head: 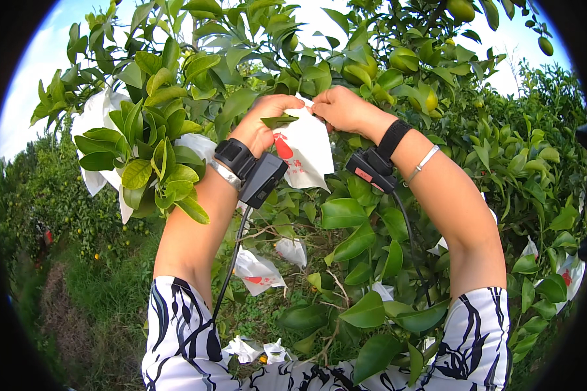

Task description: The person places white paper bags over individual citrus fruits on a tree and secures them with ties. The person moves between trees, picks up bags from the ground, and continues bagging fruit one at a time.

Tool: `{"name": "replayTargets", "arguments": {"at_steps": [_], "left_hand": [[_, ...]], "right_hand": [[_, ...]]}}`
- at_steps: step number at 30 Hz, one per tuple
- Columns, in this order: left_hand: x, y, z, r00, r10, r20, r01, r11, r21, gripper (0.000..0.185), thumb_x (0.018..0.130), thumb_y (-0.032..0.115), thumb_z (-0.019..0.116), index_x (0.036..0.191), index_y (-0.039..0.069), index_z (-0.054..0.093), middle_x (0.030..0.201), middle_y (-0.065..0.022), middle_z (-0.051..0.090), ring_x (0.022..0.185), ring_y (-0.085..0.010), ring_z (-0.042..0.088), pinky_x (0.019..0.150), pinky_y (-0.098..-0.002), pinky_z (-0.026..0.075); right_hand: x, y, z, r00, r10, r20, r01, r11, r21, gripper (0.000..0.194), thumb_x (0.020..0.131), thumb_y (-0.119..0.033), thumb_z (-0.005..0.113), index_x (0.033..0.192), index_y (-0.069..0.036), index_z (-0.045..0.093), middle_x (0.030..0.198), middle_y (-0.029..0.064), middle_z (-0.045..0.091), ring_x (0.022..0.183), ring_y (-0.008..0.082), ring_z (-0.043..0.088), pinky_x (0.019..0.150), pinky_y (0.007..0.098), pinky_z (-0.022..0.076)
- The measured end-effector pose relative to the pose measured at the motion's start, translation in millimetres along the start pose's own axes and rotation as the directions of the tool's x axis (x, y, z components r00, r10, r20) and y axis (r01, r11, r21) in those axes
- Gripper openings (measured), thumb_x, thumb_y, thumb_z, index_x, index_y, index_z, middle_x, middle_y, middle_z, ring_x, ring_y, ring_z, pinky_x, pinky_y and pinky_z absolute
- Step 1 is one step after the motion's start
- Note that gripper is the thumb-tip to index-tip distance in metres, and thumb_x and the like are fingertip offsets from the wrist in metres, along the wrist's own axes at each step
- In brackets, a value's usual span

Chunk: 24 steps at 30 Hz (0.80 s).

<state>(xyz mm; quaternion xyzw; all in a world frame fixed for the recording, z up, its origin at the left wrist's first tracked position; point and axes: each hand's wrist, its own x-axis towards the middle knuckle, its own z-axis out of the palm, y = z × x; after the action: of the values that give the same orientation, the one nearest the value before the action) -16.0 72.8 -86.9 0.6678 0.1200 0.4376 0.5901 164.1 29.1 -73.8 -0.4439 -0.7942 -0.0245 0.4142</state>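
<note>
Both hands are raised to a white paper fruit bag (309,146) with red print, which hangs among citrus leaves near the upper middle. My left hand (264,122) pinches the bag's top left edge between thumb and fingers, with a leaf lying across the palm side. At the top right of the bag, the bent fingers of my right hand (340,110) grip its gathered neck. Whatever is inside the bag is hidden. Each wrist wears a black strap with a small black device (264,181) and a cable, plus a silver-coloured bracelet (426,161) on the right one.
Green citrus fruits (362,71) hang above right. A leafy shoot (161,161) and white bags (95,122) stand at left. Lower down are more bagged fruits (259,273), thin bare twigs (340,288) and broad leaves (364,310). Grass (102,283) and further trees lie at left.
</note>
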Motion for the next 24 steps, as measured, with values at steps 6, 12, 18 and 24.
{"name": "replayTargets", "arguments": {"at_steps": [6,12,18,24], "left_hand": [[-0.5,-3.0,-4.2,0.999,0.044,-0.004,-0.044,0.999,0.025,0.017,0.078,0.005,0.059,0.091,-0.005,0.06,0.087,-0.0132,0.065,0.076,-0.0197,0.064,0.072,-0.0306,0.052],[-6.2,-3.0,10.5,0.988,0.124,-0.093,-0.122,0.992,0.028,0.007,0.075,-0.001,0.061,0.081,-0.003,0.058,0.08,-0.0154,0.065,0.066,-0.0196,0.063,0.064,-0.0302,0.053],[-8.9,-7.8,22.1,0.962,0.219,-0.164,-0.203,0.973,0.111,0.004,0.074,0.001,0.062,0.076,0.0,0.059,0.071,-0.0086,0.062,0.059,-0.0154,0.059,0.055,-0.0268,0.049],[-5.4,-20.2,26.8,0.911,0.343,-0.228,-0.271,0.917,0.293,0.003,0.077,0.004,0.063,0.074,0.003,0.062,0.071,-0.0028,0.062,0.059,-0.0084,0.055,0.054,-0.0223,0.044]], "right_hand": [[8.1,5.4,7.9,0.996,0.085,-0.005,-0.082,0.965,0.248,0.016,0.081,-0.012,0.055,0.075,0.0,0.062,0.066,0.0048,0.06,0.054,0.0098,0.054,0.049,0.0234,0.0428],[4.4,-12.6,-1.5,0.984,-0.08,-0.157,0.066,0.994,-0.092,0.021,0.077,-0.017,0.054,0.071,0.0,0.064,0.072,0.0225,0.061,0.07,0.0369,0.06,0.066,0.0399,0.0483],[2.7,-34.9,-11.0,0.979,-0.183,-0.086,0.145,0.933,-0.328,0.023,0.076,-0.02,0.051,0.072,0.0,0.063,0.075,0.022,0.061,0.077,0.0391,0.059,0.072,0.0444,0.0474],[5.3,-44.4,-12.8,0.963,-0.27,0.01,0.252,0.886,-0.39,0.022,0.075,-0.017,0.049,0.074,-0.001,0.063,0.076,0.0212,0.061,0.076,0.0391,0.059,0.07,0.0449,0.0476]]}}
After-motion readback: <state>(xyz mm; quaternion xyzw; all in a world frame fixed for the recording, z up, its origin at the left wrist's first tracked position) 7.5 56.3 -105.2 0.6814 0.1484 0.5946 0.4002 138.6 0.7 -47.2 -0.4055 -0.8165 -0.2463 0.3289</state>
